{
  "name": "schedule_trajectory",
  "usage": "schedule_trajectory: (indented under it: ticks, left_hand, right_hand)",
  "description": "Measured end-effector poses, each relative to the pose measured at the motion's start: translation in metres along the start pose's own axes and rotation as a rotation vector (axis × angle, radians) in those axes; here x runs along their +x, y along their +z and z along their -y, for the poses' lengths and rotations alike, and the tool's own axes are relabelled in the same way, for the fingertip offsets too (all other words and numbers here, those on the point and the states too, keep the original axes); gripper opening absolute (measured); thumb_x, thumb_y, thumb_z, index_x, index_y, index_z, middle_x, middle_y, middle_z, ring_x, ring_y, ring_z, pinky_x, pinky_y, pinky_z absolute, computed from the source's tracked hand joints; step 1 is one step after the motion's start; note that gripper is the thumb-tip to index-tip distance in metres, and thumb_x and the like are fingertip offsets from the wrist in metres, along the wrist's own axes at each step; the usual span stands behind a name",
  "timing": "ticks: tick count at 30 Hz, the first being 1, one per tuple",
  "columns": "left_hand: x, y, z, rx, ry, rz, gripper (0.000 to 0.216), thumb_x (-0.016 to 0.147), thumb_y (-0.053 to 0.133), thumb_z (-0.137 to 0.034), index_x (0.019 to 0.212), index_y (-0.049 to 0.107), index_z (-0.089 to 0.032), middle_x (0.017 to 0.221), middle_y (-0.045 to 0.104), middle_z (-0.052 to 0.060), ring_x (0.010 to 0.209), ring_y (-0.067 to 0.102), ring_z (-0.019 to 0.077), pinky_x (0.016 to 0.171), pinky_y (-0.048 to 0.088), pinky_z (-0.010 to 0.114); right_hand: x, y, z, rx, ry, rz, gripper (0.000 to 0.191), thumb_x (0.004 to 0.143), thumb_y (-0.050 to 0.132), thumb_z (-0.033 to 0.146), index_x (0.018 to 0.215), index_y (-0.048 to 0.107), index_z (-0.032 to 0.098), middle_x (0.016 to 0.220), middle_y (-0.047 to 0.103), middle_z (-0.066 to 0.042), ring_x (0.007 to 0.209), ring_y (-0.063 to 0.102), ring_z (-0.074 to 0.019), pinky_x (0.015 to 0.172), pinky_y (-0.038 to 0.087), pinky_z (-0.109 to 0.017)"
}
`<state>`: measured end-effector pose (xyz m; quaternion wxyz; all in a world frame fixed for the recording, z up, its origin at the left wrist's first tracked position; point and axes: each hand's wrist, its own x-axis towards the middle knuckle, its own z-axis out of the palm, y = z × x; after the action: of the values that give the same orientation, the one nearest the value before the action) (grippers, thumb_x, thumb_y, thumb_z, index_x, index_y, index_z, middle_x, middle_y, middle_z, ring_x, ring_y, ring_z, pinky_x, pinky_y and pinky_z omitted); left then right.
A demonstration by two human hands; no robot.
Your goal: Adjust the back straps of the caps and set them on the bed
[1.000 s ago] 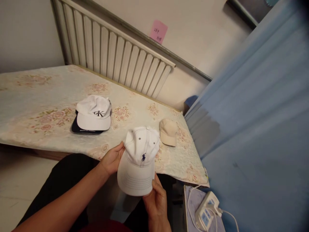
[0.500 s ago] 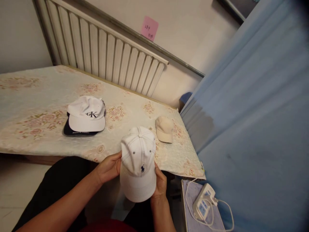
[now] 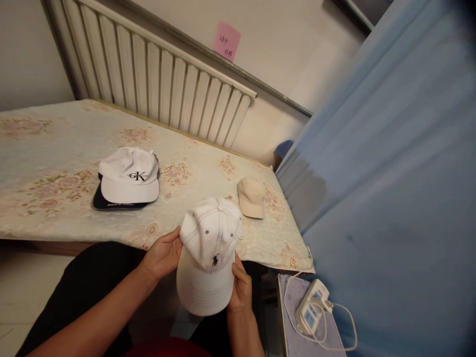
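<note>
A white baseball cap point(image 3: 210, 248) with a small dark embroidered emblem is held over my lap, its brim pointing down toward me. My left hand point(image 3: 163, 254) grips the cap's left side, with the fingertips hidden behind it. At the brim's right edge, my right hand point(image 3: 241, 283) is closed with the thumb on top. Farther left on the bed, a white cap with black letters point(image 3: 130, 173) is stacked on a black cap point(image 3: 107, 202). A beige cap point(image 3: 251, 197) lies beyond the held one, to its right.
The caps lie on a bed with a floral cover point(image 3: 201, 163). A radiator point(image 3: 159, 79) runs along the wall behind it. On the right hangs a blue curtain point(image 3: 386, 198). Below it, a power strip point(image 3: 312, 307) with a looped white cable rests on a small stand point(image 3: 292, 342).
The held cap has tilted, its brim swinging slightly left and down. My right thumb now shows on the brim's edge. The whole view has shifted a little.
</note>
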<state>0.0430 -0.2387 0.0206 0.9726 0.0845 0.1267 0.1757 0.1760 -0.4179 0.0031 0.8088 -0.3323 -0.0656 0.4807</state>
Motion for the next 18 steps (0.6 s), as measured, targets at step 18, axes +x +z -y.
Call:
schedule_trajectory:
  ticks: [18]
  left_hand:
    - [-0.005, 0.022, 0.023, 0.060, -0.143, 0.051, 0.037, 0.091, 0.048, -0.026, 0.117, 0.065, -0.007, 0.090, 0.076, 0.013, 0.097, 0.070, 0.0301, 0.090, 0.053, 0.043]
  right_hand:
    - [-0.011, 0.043, 0.009, 0.058, -0.014, 0.008, 0.053, 0.067, 0.067, 0.015, 0.119, 0.064, 0.020, 0.102, 0.076, -0.007, 0.103, 0.068, -0.0255, 0.097, 0.050, -0.047]
